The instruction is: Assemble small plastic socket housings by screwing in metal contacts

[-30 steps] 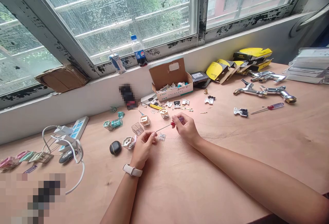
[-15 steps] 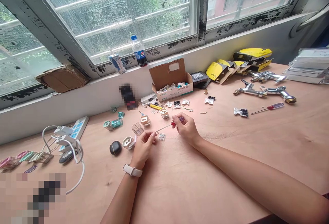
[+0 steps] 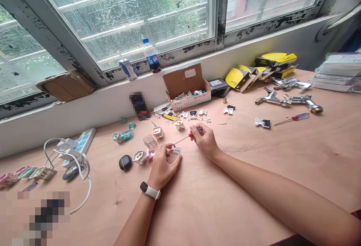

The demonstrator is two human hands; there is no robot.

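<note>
My right hand (image 3: 205, 140) is closed round the red and purple handle of a screwdriver (image 3: 183, 140), whose thin shaft slants down to the left. The screwdriver's tip is beside a small clear plastic piece (image 3: 177, 150) on the table. My left hand (image 3: 165, 165), with a white band on the wrist, rests just left of that piece. Its thumb and index finger are spread apart, and nothing shows between them. A pink piece (image 3: 150, 154) and a cream hexagonal holder (image 3: 139, 157) lie to the left of my left hand.
An open cardboard box (image 3: 190, 101) of small parts stands by the wall. Chrome taps (image 3: 307, 102) and another screwdriver (image 3: 293, 119) lie at the right. At the left are a power strip (image 3: 84, 142) with white cables and a black case (image 3: 125, 162).
My left hand has turned, and its thumb has swung right, away from the index finger, baring the pink piece. My right hand keeps the screwdriver in nearly the same place.
</note>
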